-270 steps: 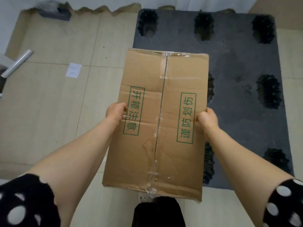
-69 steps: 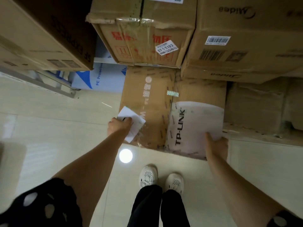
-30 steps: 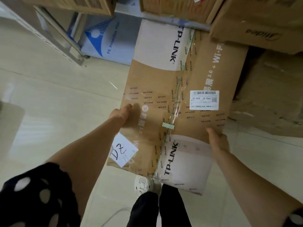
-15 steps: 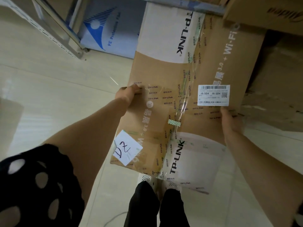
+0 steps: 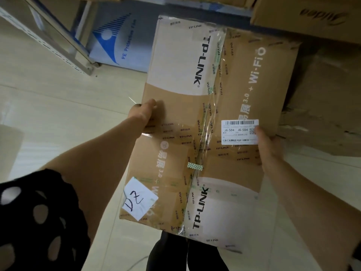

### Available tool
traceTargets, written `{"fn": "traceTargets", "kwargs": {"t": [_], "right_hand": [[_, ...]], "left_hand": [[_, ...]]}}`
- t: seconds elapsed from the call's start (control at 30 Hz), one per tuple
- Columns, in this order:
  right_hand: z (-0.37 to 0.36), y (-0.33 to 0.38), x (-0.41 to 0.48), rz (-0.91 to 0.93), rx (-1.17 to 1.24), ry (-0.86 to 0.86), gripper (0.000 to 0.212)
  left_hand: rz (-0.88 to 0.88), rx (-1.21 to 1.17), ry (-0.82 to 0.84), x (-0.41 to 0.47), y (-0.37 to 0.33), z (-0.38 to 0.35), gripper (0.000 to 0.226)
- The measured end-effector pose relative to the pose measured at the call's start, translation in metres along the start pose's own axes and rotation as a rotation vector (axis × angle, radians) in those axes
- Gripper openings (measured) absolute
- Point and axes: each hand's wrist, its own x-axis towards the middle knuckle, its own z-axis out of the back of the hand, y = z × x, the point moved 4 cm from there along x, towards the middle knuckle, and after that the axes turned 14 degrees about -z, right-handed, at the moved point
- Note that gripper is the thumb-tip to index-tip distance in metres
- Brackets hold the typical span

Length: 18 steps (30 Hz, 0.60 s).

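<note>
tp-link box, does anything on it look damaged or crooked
Minor only: on the TP-LINK box the handwritten white note at the near left corner sits skewed, and the clear tape along the centre seam is wrinkled. No tears show.

A long brown cardboard box printed TP-LINK (image 5: 175,133) is held lengthwise above the pale tiled floor (image 5: 58,114). The left hand (image 5: 143,114) grips its left edge and the right hand (image 5: 268,142) its right edge, each with the thumb on top. The right thumb touches a white barcode label (image 5: 239,132). A white paper note with handwriting (image 5: 139,198) lies on the box's near left corner. A blue-and-white carton (image 5: 121,42) stands beyond, with brown cardboard cartons (image 5: 322,94) to the right.
</note>
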Motion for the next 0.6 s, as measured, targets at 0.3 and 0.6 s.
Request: {"fn": "traceTargets", "kwargs": {"t": [0.3,0.6], "right_hand": [[0.008,-0.022,-0.015,0.028,-0.059,-0.047,0.062],[0.007,-0.023,-0.061,0.101,-0.149,-0.017,0.06]], "left_hand": [[0.107,-0.032,-0.056,-0.022,0.029,0.009,0.04],[0.185,-0.051,-0.101,-0.057,0.058,0.053,0.053]]}}
